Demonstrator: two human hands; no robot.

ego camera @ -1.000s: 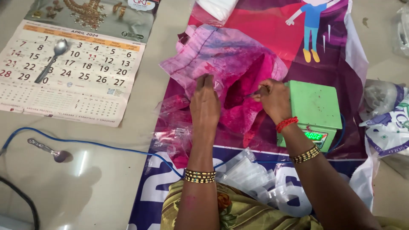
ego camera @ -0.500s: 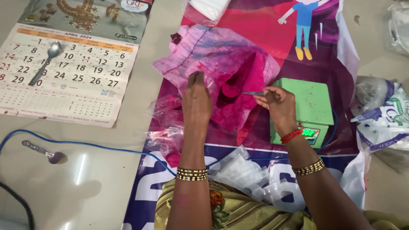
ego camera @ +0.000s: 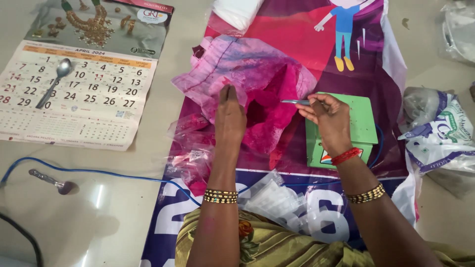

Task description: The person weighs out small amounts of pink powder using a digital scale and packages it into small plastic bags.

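Note:
My left hand (ego camera: 229, 118) presses flat on a clear plastic bag (ego camera: 257, 84) stained with bright pink powder, fingers together and pointing away from me. My right hand (ego camera: 330, 121) pinches the handle of a small metal spoon (ego camera: 295, 102), whose tip points left toward the heap of pink powder in the bag's mouth. That hand hovers over a small green box-shaped weighing scale (ego camera: 363, 126). Both wrists wear gold bangles; the right one also has a red thread.
A printed banner sheet (ego camera: 307, 39) covers the floor under the bag and scale. A wall calendar (ego camera: 74, 94) with a spoon (ego camera: 55, 81) on it lies left. Another spoon (ego camera: 52, 181) and a blue cable (ego camera: 89, 170) lie lower left. Empty small pouches (ego camera: 269, 195) and crumpled bags (ego camera: 435, 133) sit near.
My right hand has lifted off the bag and drawn right over the green scale, now holding the small spoon. My left hand has stayed on the bag.

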